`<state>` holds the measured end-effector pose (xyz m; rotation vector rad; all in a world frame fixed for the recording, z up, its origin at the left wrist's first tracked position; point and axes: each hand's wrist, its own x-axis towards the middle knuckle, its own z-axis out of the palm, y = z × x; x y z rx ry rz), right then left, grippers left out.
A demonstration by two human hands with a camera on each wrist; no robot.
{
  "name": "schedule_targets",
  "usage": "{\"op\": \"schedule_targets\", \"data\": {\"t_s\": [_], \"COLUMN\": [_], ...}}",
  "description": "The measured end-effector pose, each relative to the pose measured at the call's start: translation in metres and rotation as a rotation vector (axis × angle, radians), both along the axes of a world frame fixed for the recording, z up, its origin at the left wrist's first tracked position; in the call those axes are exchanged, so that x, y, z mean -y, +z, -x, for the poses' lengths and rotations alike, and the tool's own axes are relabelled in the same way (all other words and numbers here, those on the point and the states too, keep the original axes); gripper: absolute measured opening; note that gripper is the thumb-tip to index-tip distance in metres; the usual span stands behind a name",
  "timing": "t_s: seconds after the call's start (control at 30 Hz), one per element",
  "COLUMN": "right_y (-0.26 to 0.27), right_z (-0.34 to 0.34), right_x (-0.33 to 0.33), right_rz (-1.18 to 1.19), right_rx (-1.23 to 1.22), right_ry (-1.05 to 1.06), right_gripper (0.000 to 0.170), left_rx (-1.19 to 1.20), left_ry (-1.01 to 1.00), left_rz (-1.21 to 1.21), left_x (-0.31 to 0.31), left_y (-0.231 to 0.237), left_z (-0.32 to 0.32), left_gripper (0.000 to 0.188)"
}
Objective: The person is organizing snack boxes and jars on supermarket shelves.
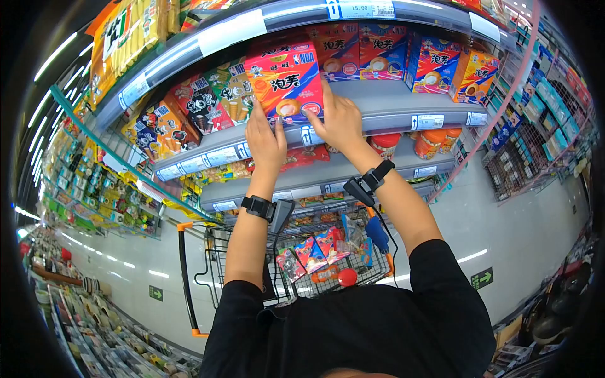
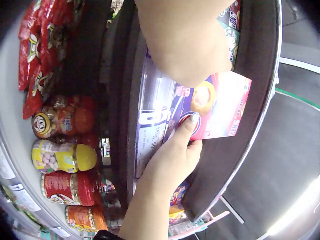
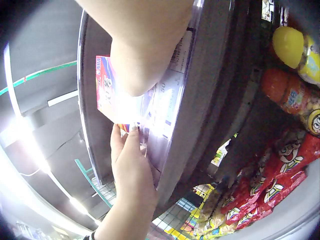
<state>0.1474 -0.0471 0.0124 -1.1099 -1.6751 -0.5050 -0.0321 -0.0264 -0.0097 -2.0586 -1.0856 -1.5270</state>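
Note:
Both hands hold a red, orange and purple cream puff box (image 1: 287, 79) upright at the front of a middle shelf. My left hand (image 1: 265, 142) grips its lower left side, and my right hand (image 1: 340, 120) its right side with the thumb on the front face. In the left wrist view the right hand (image 2: 170, 157) shows its thumb on the cream puff box (image 2: 220, 112); the near left hand covers part of it. Seen from the right wrist, the left hand's (image 3: 132, 165) fingertips meet the box's edge. Matching boxes (image 1: 382, 53) stand behind on the shelf.
Below is a shopping cart (image 1: 184, 277) holding several snack boxes (image 1: 311, 253) and a red-lidded jar (image 1: 347, 277). Green and black boxes (image 1: 230, 91) stand left of the hands, an orange box (image 1: 474, 75) far right. A shelf edge (image 1: 302, 16) juts out above; jars (image 1: 430, 143) sit below.

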Motion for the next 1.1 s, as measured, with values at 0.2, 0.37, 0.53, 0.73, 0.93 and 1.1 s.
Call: {"op": "schedule_targets", "data": {"t_s": [0.2, 0.37, 0.53, 0.73, 0.93, 1.1], "right_y": [-0.001, -0.002, -0.01, -0.004, -0.074, -0.243], "right_z": [0.001, 0.0, -0.001, -0.007, 0.033, 0.083], "right_x": [0.0, 0.001, -0.005, 0.002, 0.063, 0.122], "right_rz": [0.034, -0.009, -0.173, -0.275, -0.273, 0.535], "right_rx": [0.002, 0.002, -0.004, -0.036, 0.003, -0.035], "right_ry": [-0.014, -0.021, 0.057, 0.15, 0.299, 0.47], "right_gripper": [0.071, 0.08, 0.084, 0.083, 0.06, 0.04], "left_rx": [-0.002, -0.005, 0.01, -0.018, 0.171, 0.095], "left_ry": [0.0, -0.042, -0.053, -0.025, 0.093, 0.162], "left_rz": [-0.015, -0.042, -0.008, 0.036, 0.435, 1.182], "left_x": [0.0, 0.004, 0.016, 0.071, 0.139, 0.237], "left_y": [-0.001, 0.003, 0.006, -0.024, -0.191, -0.367], "left_z": [0.001, 0.002, 0.008, 0.028, 0.066, 0.113], "left_gripper": [0.067, 0.075, 0.076, 0.073, 0.067, 0.07]}}
